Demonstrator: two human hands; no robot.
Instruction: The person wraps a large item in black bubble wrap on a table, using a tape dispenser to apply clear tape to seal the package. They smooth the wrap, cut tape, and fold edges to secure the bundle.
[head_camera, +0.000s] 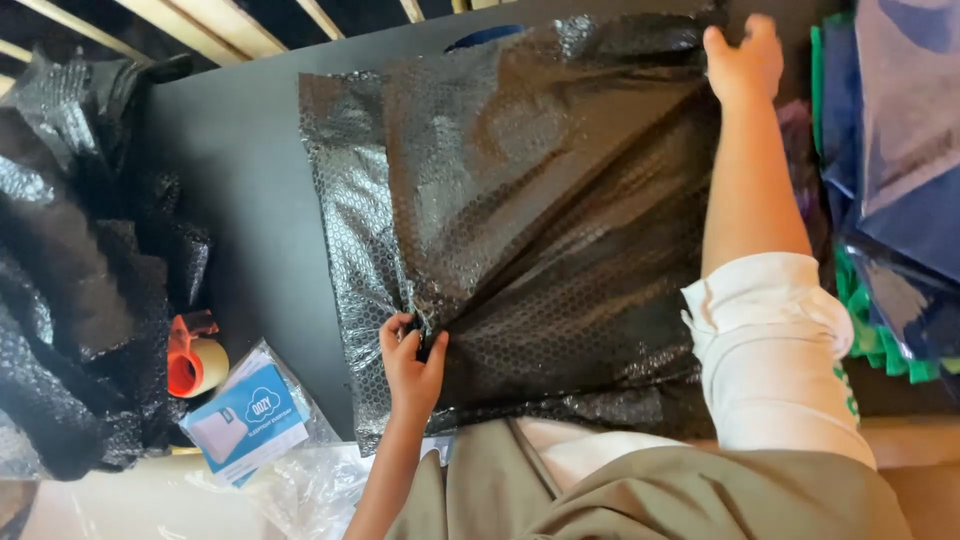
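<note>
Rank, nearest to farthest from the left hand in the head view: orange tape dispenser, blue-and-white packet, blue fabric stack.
From the left hand:
1. Blue-and-white packet in clear plastic, just left, lower.
2. Orange tape dispenser with its tape roll, farther left.
3. Blue fabric stack, far right edge.

This looks like a packing spot in a home or small workshop. A dark table (240, 170) carries a sheet of black bubble wrap (520, 220), with more of it heaped at the left (70, 260). Near the left edge lie a tape dispenser (195, 360) and a small boxed item in a clear bag (245, 415). Folded blue and green bags (890, 190) are stacked at the right. Wooden slats (200, 20) show at the far left.
</note>
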